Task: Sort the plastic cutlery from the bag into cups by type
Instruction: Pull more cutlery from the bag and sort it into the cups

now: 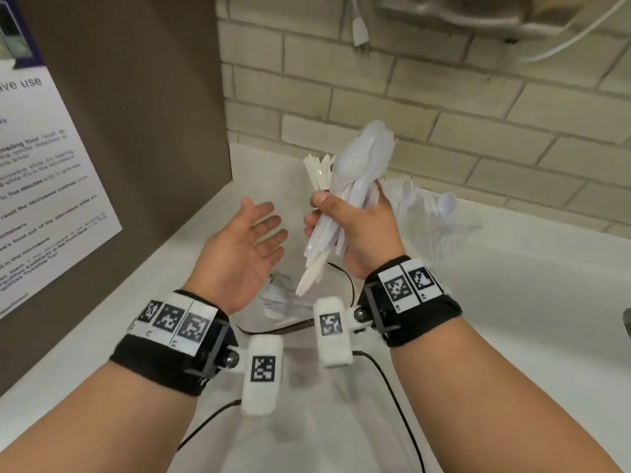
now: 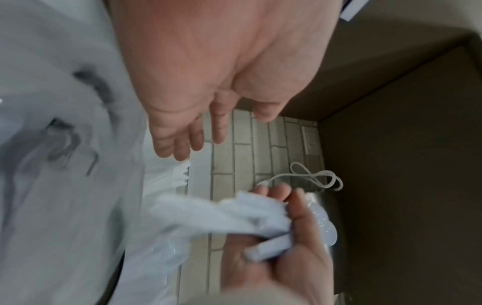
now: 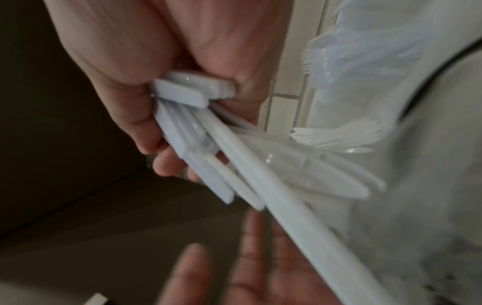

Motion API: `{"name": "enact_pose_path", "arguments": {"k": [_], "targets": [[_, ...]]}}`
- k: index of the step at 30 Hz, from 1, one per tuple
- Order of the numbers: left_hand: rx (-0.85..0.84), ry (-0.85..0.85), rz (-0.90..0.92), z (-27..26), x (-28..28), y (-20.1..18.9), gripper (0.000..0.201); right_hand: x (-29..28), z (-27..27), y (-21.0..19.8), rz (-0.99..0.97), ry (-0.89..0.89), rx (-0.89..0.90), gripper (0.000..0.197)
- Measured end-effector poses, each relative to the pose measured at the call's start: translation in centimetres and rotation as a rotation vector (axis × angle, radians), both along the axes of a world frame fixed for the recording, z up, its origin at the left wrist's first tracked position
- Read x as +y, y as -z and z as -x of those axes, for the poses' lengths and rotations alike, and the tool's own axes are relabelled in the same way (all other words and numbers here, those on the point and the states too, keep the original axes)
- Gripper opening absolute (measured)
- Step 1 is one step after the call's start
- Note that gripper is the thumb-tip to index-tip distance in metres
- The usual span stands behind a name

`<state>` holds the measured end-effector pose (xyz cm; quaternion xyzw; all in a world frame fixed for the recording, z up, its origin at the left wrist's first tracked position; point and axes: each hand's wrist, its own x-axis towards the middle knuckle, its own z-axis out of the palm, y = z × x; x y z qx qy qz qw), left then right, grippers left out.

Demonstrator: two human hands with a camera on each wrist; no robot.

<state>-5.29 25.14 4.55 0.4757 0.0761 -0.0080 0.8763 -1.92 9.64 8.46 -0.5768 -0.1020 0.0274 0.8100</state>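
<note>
My right hand [image 1: 327,216] is raised over the white counter [image 1: 512,302] and grips a thick bundle of white plastic cutlery [image 1: 355,172], spoon bowls up and handles pointing down. The right wrist view shows the bundle [image 3: 187,92] fanned out from my fist. My left hand [image 1: 263,230] is open, palm toward the bundle, a short gap to its left, and holds nothing. Behind stand three clear cups: one with knives [image 1: 319,170], one with forks [image 1: 401,189], one with spoons [image 1: 444,206]. The crumpled clear bag [image 1: 283,298] lies below my hands.
A brown panel with a printed poster [image 1: 44,186] closes off the left side. A brick wall [image 1: 478,114] runs behind the cups, with a hanging white plug [image 1: 360,29] and a metal dispenser [image 1: 478,11] above. Black cables [image 1: 386,370] trail across the counter near me.
</note>
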Motion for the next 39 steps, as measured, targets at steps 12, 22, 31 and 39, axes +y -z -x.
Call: {"name": "enact_pose_path", "arguments": {"k": [12, 22, 31, 39], "targets": [[0.23, 0.302, 0.482, 0.1, -1.2, 0.1, 0.045, 3.2, 1.8, -0.3, 0.099, 0.007, -0.13, 0.045], [0.163, 0.241, 0.279, 0.4, -2.3, -0.1, 0.037, 3.6, 2.3, 1.3, 0.163, -0.033, -0.113, 0.032], [-0.278, 0.124, -0.101, -0.4, 1.0, -4.0, 0.054, 2.1, 2.8, 2.9, 0.229, -0.335, 0.007, 0.032], [-0.337, 0.165, -0.514, -0.5, 2.5, -6.3, 0.022, 0.8, 3.3, 3.7, 0.513, -0.519, 0.024, 0.023]]}}
